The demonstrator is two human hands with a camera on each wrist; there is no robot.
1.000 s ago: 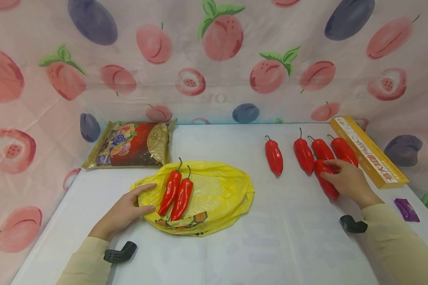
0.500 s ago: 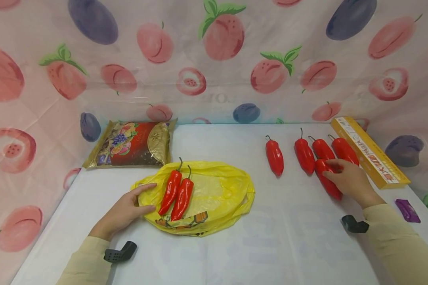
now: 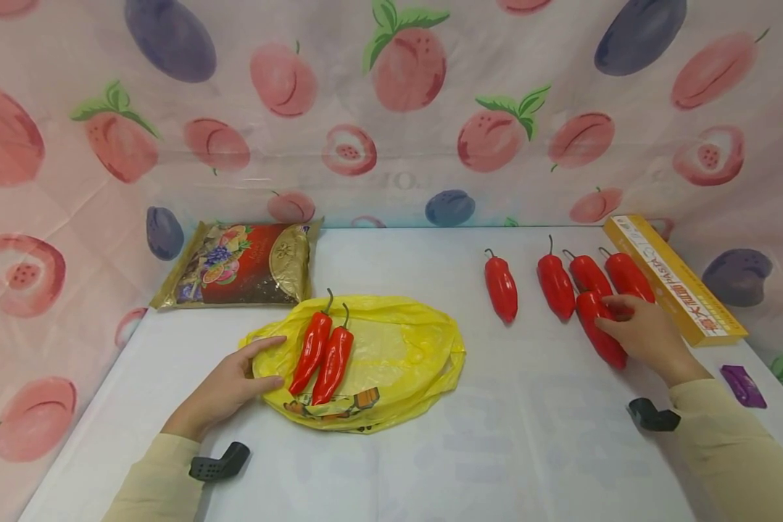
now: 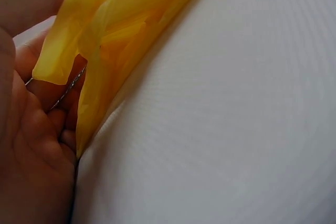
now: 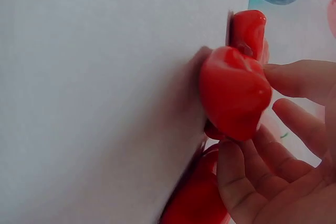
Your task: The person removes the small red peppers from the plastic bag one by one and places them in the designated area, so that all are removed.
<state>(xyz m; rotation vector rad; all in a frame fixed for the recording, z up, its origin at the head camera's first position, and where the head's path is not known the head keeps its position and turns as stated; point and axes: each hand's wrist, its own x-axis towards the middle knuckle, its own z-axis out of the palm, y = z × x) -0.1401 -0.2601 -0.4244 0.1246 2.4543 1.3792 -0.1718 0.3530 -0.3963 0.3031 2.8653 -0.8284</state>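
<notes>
In the head view my right hand (image 3: 646, 333) holds a red chili pepper (image 3: 600, 326) by its upper right side. The right wrist view shows the pepper's rounded body (image 5: 233, 93) between my thumb and fingers. Other red chili peppers lie close by: one stands apart (image 3: 500, 288), another (image 3: 556, 286) sits to its right, and two more are just behind my hand. At the left, my left hand (image 3: 225, 384) rests at the left rim of a yellow plastic bag (image 3: 391, 348), thumb and forefinger apart. Two red peppers (image 3: 331, 362) lie on the bag; a flap hides my left fingertips in the left wrist view.
A gold and red food bag (image 3: 241, 264) lies at the back left. Along the right edge is a long yellow pasta box (image 3: 675, 279), with a small purple packet (image 3: 744, 385) below it. A fruit-patterned curtain (image 3: 391, 130) closes off the back and sides.
My right hand has shifted slightly to the right and toward me, and the held pepper's lower end has swung a little to the right. My left hand stays at the bag.
</notes>
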